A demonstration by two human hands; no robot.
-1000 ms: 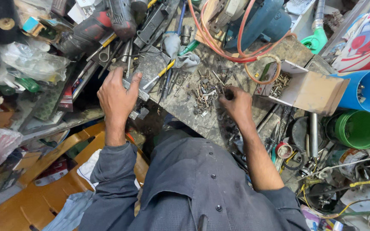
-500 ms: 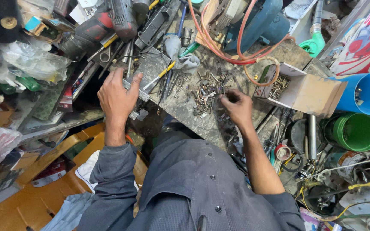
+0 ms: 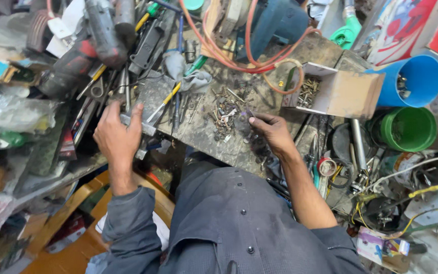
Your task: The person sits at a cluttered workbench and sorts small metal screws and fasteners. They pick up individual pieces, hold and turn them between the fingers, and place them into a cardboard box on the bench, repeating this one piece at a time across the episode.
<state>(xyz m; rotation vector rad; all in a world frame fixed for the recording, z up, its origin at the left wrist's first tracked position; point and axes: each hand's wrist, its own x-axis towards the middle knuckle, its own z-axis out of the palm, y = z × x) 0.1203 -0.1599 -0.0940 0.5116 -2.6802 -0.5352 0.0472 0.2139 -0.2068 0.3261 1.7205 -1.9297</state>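
Steel screws and small bits (image 3: 225, 112) lying in a loose heap on the grimy bench (image 3: 204, 134), close before the right hand (image 3: 272, 133), whose fingertips (image 3: 252, 120) pinch together at the edge of the heap; whether already holding a piece, cannot tell, too small to see. Left hand (image 3: 119, 138) resting flat and open on the near bench corner, fingers over a grey metal block (image 3: 134, 122), gripping nothing. Best to pick one piece only, with thumb and first finger, and lift straight up, not to drag the rest over the edge. Good also to spread the heap a little, since pieces lie tangled. Cardboard box (image 3: 338, 91) with more screws just to the right, orange cable (image 3: 239, 63) looping behind, yellow-handled screwdriver (image 3: 171, 95) to the left: better not to brush against these. Left hand probably useful as support for the body.
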